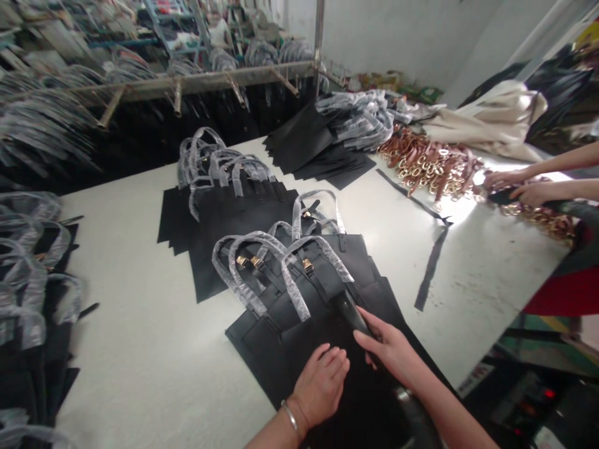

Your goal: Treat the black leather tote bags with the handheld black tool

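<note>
A black bag panel (322,349) lies on top of a fanned stack in front of me. Its handles (290,268) are wrapped in clear plastic, and a strap with a gold buckle (307,267) sits between them. My left hand (322,380) rests on the panel, fingers together and extended, holding nothing. My right hand (386,343) is closed around a black wand-like tool (352,313); its tip is close to the strap below the buckle. I cannot tell whether the tip touches. A thick dark part (414,411) runs beneath my right forearm.
More black panels with wrapped handles lie behind (224,212), left (37,312) and at the back (318,137) of the white table (140,324). Brown straps with gold rings (430,165) are heaped at right, near a co-worker's hands (528,187). A metal rack (201,81) stands behind.
</note>
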`<state>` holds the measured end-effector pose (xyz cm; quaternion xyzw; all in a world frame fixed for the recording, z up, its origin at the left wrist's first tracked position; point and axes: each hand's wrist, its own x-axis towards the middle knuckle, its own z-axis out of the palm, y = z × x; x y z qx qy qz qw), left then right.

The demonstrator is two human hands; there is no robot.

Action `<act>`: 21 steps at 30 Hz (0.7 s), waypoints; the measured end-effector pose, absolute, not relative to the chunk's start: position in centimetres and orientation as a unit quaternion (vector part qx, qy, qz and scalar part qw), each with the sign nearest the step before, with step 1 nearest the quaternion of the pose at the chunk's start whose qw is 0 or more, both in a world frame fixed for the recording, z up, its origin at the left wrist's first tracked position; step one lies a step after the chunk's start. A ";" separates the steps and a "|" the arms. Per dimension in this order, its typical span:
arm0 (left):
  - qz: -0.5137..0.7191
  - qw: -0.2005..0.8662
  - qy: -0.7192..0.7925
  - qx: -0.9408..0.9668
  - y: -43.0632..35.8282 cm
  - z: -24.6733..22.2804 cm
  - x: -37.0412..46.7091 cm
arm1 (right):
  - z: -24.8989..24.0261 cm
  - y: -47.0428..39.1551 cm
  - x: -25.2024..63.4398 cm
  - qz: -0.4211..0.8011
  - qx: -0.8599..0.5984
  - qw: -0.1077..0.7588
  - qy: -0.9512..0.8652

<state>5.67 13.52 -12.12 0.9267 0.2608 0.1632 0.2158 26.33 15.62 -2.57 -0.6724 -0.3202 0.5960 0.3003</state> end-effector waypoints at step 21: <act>0.164 0.215 0.357 0.894 25.2 -8.8 6.7 | 1.9 13.1 29.2 0.543 -0.722 0.280 -0.325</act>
